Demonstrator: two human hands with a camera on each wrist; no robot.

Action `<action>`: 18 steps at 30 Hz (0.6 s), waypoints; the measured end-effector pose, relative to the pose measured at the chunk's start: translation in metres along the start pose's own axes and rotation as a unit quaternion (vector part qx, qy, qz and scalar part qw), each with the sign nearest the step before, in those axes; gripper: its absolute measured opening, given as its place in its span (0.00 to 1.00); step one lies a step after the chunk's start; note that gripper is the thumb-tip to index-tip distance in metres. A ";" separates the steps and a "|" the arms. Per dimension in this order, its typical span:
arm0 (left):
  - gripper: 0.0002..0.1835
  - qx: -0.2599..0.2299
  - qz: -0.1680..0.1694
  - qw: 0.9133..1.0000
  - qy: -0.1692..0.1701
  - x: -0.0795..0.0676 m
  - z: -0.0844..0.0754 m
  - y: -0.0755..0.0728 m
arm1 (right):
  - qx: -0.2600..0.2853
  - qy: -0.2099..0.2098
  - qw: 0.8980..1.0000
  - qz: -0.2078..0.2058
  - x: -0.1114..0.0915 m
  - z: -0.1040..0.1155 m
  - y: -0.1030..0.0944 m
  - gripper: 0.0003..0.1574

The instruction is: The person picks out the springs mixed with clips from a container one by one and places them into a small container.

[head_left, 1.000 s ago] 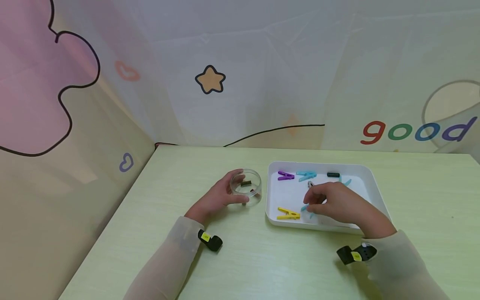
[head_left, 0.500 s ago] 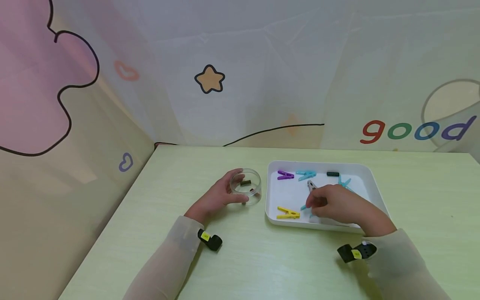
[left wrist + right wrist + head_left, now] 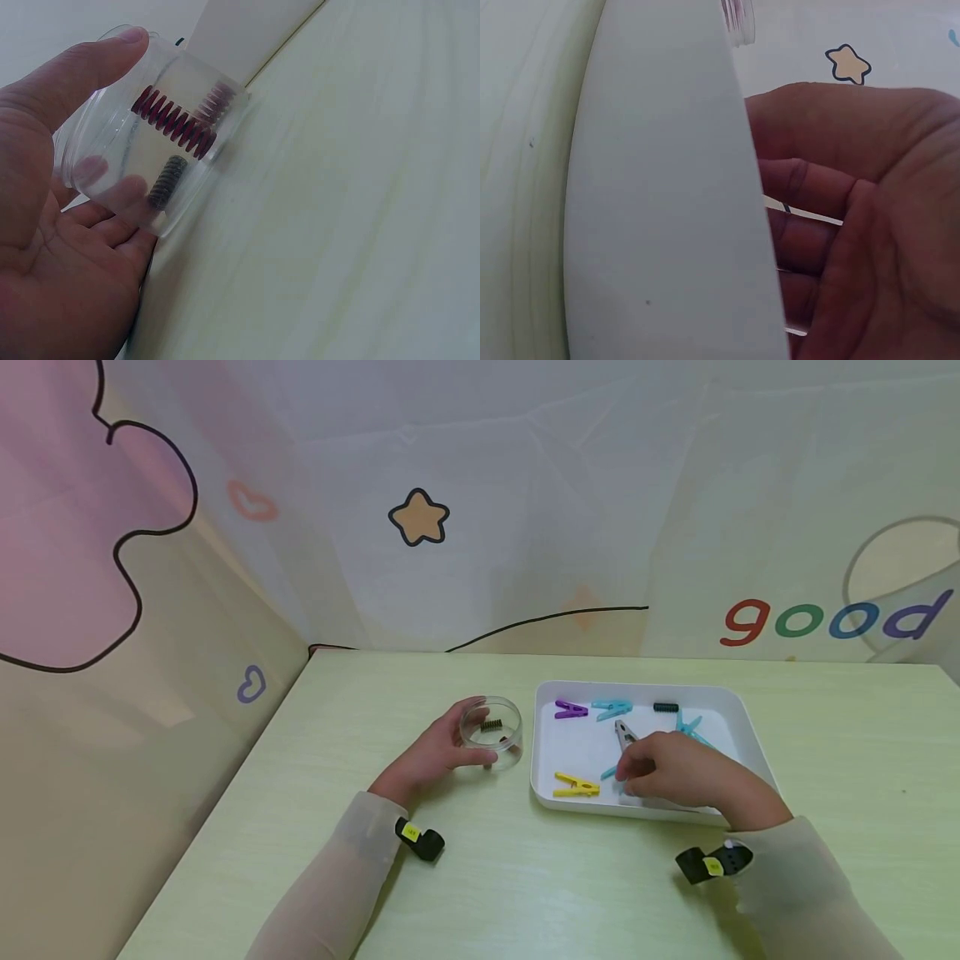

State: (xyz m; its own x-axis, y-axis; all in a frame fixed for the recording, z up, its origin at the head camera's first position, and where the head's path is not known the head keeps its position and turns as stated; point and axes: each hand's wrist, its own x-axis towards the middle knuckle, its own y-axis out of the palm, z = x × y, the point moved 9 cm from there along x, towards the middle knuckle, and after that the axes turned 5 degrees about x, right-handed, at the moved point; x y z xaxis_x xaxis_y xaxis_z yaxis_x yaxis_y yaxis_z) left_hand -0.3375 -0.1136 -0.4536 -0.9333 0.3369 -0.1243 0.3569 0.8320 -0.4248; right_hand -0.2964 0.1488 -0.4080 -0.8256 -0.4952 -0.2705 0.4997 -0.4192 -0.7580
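Observation:
My left hand [image 3: 438, 747] holds a clear jar [image 3: 512, 756] at the table, thumb on the near side and fingers round the far side. Inside it lie a red spring [image 3: 174, 124] and a dark spring [image 3: 168, 182]; another reddish coil may be a reflection. Over the white tray [image 3: 585, 747] my right hand [image 3: 678, 772] hovers low with fingers bent. Its fingertips are at a light blue clothespin [image 3: 608, 773], partly covered. Grey pliers [image 3: 624, 732] extend from beneath the hand, handles hidden. In the right wrist view the tray wall [image 3: 667, 187] hides the fingertips.
Toward the tray's back lie a purple clothespin [image 3: 572, 710], a light blue clothespin [image 3: 613, 708], a black spring [image 3: 665, 707] and another light blue clothespin [image 3: 690, 724]. At its front left is a yellow clothespin [image 3: 576, 786]. A printed cloth [image 3: 487, 527] hangs behind the table.
My right hand has shifted slightly right and down in the tray, uncovering more of the pliers and the back right clothespin. The left hand and jar stay put.

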 end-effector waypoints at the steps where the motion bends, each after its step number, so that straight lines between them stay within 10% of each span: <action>1: 0.47 -0.001 0.001 1.000 -0.001 0.000 0.000 0.000 | -0.001 0.003 1.000 0.001 0.000 -0.001 0.001 0.06; 18: 0.47 0.004 -0.002 1.000 -0.001 -0.001 0.000 0.000 | -0.003 0.011 1.000 0.006 0.003 -0.004 0.005 0.04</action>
State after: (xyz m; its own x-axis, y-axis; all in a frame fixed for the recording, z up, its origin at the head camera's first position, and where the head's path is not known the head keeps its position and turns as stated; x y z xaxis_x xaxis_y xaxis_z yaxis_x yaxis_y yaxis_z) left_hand -0.3368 -0.1137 -0.4531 -0.9344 0.3337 -0.1245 0.3538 0.8293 -0.4325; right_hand -0.2968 0.1481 -0.4151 -0.8248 -0.4840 -0.2924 0.5085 -0.4089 -0.7578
